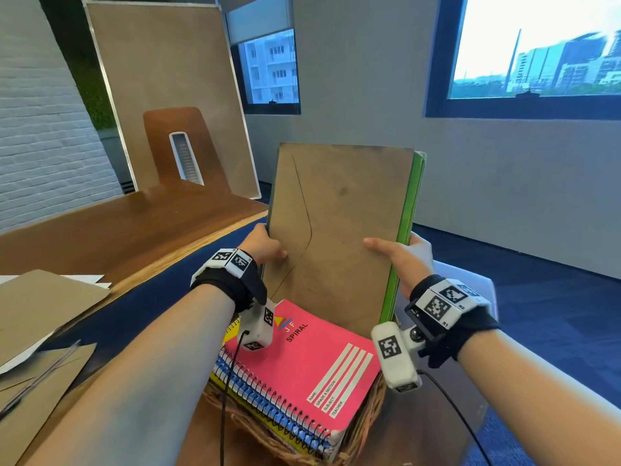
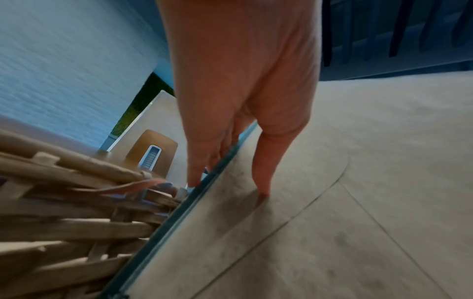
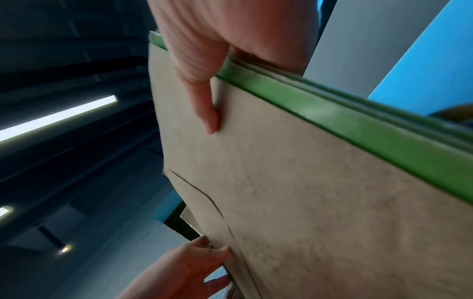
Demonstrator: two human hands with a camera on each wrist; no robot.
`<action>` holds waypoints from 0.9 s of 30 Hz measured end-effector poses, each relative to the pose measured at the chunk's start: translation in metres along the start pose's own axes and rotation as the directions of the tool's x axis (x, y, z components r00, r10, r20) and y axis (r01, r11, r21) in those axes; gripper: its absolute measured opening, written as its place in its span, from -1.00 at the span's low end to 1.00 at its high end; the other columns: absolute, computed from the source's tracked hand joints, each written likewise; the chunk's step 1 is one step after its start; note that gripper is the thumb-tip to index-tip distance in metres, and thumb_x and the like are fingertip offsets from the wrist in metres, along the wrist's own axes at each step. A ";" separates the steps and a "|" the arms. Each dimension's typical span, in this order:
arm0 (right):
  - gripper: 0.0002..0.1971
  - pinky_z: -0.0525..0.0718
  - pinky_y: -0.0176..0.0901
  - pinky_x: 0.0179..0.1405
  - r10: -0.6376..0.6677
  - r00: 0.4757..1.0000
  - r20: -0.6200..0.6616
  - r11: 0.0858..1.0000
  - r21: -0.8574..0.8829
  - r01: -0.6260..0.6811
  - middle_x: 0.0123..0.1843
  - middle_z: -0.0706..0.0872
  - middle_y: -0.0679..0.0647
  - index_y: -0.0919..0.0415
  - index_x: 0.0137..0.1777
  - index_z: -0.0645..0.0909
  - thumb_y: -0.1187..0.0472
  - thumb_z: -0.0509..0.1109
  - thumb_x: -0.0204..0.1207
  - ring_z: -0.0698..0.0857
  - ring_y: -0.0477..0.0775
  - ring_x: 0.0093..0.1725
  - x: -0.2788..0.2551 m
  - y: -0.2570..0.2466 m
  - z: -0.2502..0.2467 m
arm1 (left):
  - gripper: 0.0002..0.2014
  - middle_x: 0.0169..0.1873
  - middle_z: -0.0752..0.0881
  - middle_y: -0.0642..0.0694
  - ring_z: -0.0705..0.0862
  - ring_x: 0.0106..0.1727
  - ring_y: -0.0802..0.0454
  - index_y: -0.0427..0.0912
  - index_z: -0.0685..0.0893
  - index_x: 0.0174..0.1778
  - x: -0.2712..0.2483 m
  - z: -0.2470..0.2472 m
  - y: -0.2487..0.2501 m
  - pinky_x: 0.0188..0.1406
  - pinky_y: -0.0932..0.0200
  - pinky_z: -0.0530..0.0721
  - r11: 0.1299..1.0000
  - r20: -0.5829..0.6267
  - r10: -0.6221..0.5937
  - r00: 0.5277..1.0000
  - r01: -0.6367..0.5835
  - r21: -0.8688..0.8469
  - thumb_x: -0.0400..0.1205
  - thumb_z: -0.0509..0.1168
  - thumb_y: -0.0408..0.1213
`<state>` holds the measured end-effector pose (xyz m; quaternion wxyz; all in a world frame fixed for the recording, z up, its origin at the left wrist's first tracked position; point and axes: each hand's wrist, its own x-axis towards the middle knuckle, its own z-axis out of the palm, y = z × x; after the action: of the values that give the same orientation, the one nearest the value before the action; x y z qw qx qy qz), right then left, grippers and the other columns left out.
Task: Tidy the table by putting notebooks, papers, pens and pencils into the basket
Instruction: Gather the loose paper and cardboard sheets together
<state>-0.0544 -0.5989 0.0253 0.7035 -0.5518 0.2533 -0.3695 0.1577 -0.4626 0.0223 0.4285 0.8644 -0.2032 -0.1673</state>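
A brown envelope (image 1: pixel 339 223) stands upright in front of a green folder (image 1: pixel 408 216), their lower ends behind the notebooks in the wicker basket (image 1: pixel 366 415). My left hand (image 1: pixel 265 245) pinches the stack's left edge, thumb on the envelope (image 2: pixel 307 212). My right hand (image 1: pixel 400 253) grips the right edge, thumb across the envelope (image 3: pixel 294 192) and fingers behind the green folder (image 3: pixel 358 125). A pink spiral notebook (image 1: pixel 302 361) lies on top of a blue and a yellow one in the basket.
More brown envelopes (image 1: pixel 40 304) and white papers lie on the wooden table (image 1: pixel 134 220) at the left. The basket (image 2: pixel 64 212) sits on a chair beside the table. A board (image 1: pixel 168 89) leans at the table's far end. Blue carpet lies to the right.
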 end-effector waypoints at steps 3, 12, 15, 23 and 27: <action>-0.70 0.77 -0.22 -0.37 0.005 1.000 0.014 0.998 0.058 -0.006 -0.13 0.76 0.12 0.23 -0.05 0.64 0.49 0.56 0.27 0.75 0.03 -0.25 -0.004 -0.006 0.003 | -0.30 0.28 0.62 -0.22 0.60 0.29 -0.21 -0.25 0.46 0.39 0.000 -0.002 -0.002 0.34 -0.24 0.55 1.000 0.013 0.003 1.000 -0.002 -0.027 0.31 0.53 -0.53; -0.66 0.78 -0.17 -0.18 -0.126 0.991 0.049 0.983 -0.130 0.132 -0.08 0.78 0.10 0.19 -0.03 0.66 0.36 0.65 0.22 0.78 0.01 -0.15 -0.007 -0.009 0.009 | -0.21 0.22 0.64 -0.19 0.57 0.28 -0.19 -0.21 0.45 0.37 -0.012 -0.007 0.003 0.33 -0.22 0.56 0.995 -0.032 0.046 0.998 -0.048 -0.088 0.23 0.53 -0.67; -0.62 0.77 0.07 0.00 -0.074 0.997 -0.005 0.982 -0.172 0.073 -0.03 0.79 0.17 0.19 -0.06 0.66 0.30 0.70 0.14 0.79 0.14 -0.06 0.000 -0.006 0.005 | -0.07 0.20 0.67 -0.15 0.60 0.29 -0.19 -0.17 0.47 0.35 0.003 -0.003 -0.009 0.29 -0.22 0.59 0.999 0.016 0.043 0.999 -0.043 -0.023 0.02 0.64 -0.50; -0.67 0.75 0.06 -0.02 0.006 0.999 -0.045 0.984 -0.176 -0.014 0.01 0.77 0.26 0.23 -0.11 0.65 0.44 0.65 0.17 0.77 0.22 -0.06 0.003 0.004 -0.002 | -0.23 0.31 0.58 -0.18 0.54 0.35 -0.20 -0.26 0.39 0.43 -0.013 0.003 0.000 0.39 -0.20 0.50 0.986 0.062 -0.023 0.998 0.013 0.163 0.32 0.57 -0.48; -0.71 0.76 0.03 0.00 -0.063 0.994 -0.091 0.990 -0.132 0.051 -0.03 0.79 0.16 0.06 -0.20 0.64 0.35 0.66 0.21 0.78 0.14 -0.07 0.000 0.008 0.000 | -0.31 0.28 0.61 -0.20 0.58 0.30 -0.19 -0.26 0.43 0.39 -0.013 0.002 -0.002 0.37 -0.18 0.53 0.985 0.058 -0.020 0.998 0.010 0.174 0.35 0.55 -0.42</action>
<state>-0.0524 -0.5977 0.0179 0.6425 -0.5851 0.2940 -0.3980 0.1455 -0.4565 0.0208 0.3441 0.8946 -0.2229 -0.1778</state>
